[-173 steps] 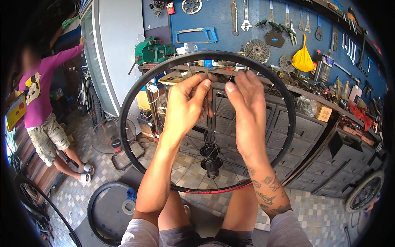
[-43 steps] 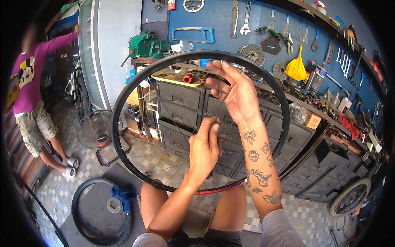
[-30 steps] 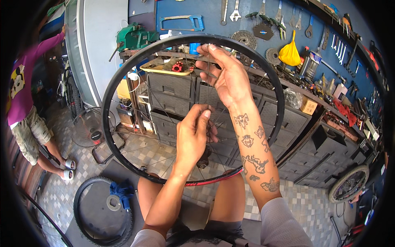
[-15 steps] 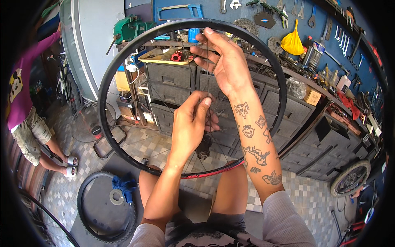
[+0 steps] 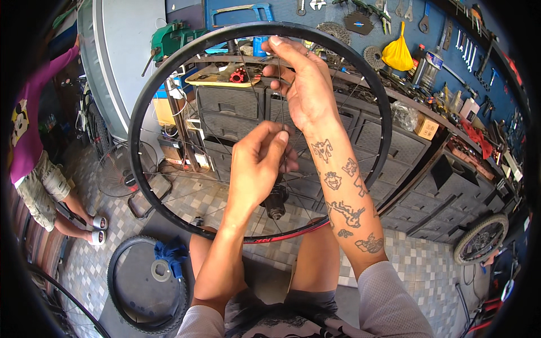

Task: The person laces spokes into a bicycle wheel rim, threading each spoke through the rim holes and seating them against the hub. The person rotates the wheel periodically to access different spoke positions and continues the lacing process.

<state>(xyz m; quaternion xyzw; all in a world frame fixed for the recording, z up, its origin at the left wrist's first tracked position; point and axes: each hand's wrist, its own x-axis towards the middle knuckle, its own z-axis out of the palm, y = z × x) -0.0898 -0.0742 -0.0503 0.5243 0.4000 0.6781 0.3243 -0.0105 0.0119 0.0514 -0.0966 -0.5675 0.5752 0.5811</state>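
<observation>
A black bicycle wheel rim (image 5: 134,138) with a red patch at its lower edge is held up before me, tilted over my knees. Its dark hub (image 5: 275,203) hangs low in the middle, with thin black spokes around it. My left hand (image 5: 253,163) pinches one spoke (image 5: 283,115) between thumb and fingers, above the hub. Near the top of the rim, my right hand (image 5: 310,81) has its thumb against the upper end of that same spoke, the index finger mostly hidden behind. Its other fingers are loosely curled.
A tire (image 5: 115,281) lies on a dark mat at lower left, with a blue cloth (image 5: 171,256) on it. Grey drawers (image 5: 231,107) stand ahead under a cluttered bench. A green vise (image 5: 172,45) is at its left. Another person (image 5: 36,135) stands far left. A second wheel (image 5: 480,239) leans at right.
The wheel has tipped slightly up and left in view. My right hand has shifted a little left with the spoke's upper end; my left hand keeps its pinch.
</observation>
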